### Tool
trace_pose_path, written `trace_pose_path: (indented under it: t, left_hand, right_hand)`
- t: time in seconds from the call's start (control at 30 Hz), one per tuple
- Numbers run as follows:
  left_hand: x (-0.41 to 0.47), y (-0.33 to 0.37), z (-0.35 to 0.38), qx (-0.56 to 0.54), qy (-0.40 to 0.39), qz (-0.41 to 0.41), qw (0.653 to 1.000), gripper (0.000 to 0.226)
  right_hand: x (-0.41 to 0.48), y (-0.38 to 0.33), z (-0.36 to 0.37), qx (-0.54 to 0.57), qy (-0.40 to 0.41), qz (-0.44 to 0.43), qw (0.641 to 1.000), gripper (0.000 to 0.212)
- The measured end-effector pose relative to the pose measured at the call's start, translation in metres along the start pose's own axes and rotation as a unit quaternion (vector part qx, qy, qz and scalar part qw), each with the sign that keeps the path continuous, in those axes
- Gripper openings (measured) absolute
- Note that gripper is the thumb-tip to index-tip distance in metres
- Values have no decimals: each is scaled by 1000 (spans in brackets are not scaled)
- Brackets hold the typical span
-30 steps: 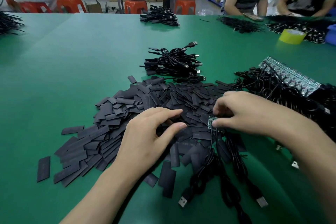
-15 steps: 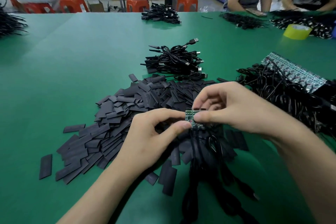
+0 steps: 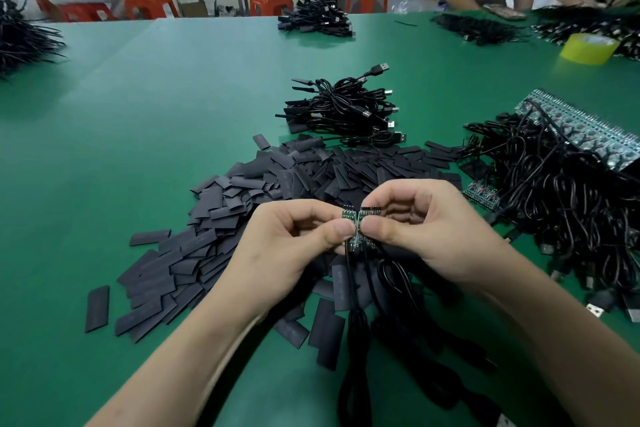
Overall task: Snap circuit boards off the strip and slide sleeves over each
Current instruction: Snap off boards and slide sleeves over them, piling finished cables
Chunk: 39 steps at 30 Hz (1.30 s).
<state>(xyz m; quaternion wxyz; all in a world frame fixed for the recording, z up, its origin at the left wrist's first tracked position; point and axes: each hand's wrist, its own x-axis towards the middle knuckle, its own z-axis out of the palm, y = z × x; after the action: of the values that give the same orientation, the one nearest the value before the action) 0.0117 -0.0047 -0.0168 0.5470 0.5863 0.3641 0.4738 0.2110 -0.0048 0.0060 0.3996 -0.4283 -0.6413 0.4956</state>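
- Above the near edge of the sleeve pile (image 3: 277, 198), clear of the green table (image 3: 156, 114): a short board piece (image 3: 360, 218) sits between both hands.
- Change: 1 s ago it was low on the pile, pinched by the right hand (image 3: 429, 229) alone, with the left hand (image 3: 294, 250) resting on the sleeves. Half a second ago the left hand joined. Now it's raised and both hands grip it.
- Fingers: left thumb and curled fingers pinch the left board, and the right hand does the same on the right board. The thumb tips sit just beside each other, one on each side of the seam.
- My read: the snap step is in hand. There's a slight gap at the top edge, but I can't tell if the boards have fully parted. Neither has a sleeve on it yet.
- Counts, in the grip: two boards visible, any more would be hidden by the thumbs. At least two hanging cables (image 3: 353, 305) trail down from them.
- Counts, on the table:
  - one sleeve pile, far too many to count
  - one coiled cable bundle (image 3: 346, 111) beyond it
  - one big cable tangle (image 3: 571, 218) on the right, carrying one long board strip (image 3: 581, 125)
  - one short strip (image 3: 483, 196) at the tangle's near-left edge
  - one yellow tape roll (image 3: 588, 48) far right
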Motion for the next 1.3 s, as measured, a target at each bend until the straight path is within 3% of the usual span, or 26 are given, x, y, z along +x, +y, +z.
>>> trace_pose_path:
  t: [0.17, 0.3, 0.4, 0.57, 0.67, 0.73, 0.83, 0.93, 1.0, 1.1, 1.2, 1.3]
  left_hand:
    - [1, 3, -3, -19, 23, 10, 1000, 7]
    - [1, 7, -4, -23, 61, 30, 997, 9]
    - [1, 7, -3, 8, 72, 46, 996, 9]
    - [2, 4, -4, 79, 88, 73, 990, 6]
    - [1, 7, -8, 138, 79, 63, 985, 20]
    - [0, 6, -15, 269, 29, 71, 960, 35]
    - [-3, 7, -21, 442, -46, 66, 893, 47]
    - [-3, 6, -22, 464, -83, 60, 880, 46]
    - [-2, 5, -21, 454, -92, 65, 884, 38]
    - [-2, 5, -18, 358, -87, 50, 928, 24]
    - [-1, 10, -19, 203, -23, 34, 978, 24]
    - [2, 12, -21, 84, 51, 20, 995, 22]
  right_hand:
    - [2, -4, -20, 3, -6, 30, 1000, 17]
    - [-1, -4, -49, -180, 26, 41, 982, 16]
    - [-2, -3, -40, -302, 76, -33, 950, 17]
    - [-2, 2, 13, -275, -5, -102, 956, 19]
    - [-3, 2, 16, -146, -9, -71, 987, 22]
    - [-3, -1, 11, 28, 7, -45, 999, 26]
    - [-3, -2, 6, 237, 17, -5, 971, 24]
    - [-3, -1, 2, 304, -4, 56, 951, 26]
    - [-4, -1, 1, 311, -38, 106, 944, 28]
    - [-3, 1, 3, 278, -67, 143, 948, 30]
    - [-2, 2, 9, 219, -56, 137, 964, 31]
    - [-3, 4, 16, 152, -53, 112, 981, 29]
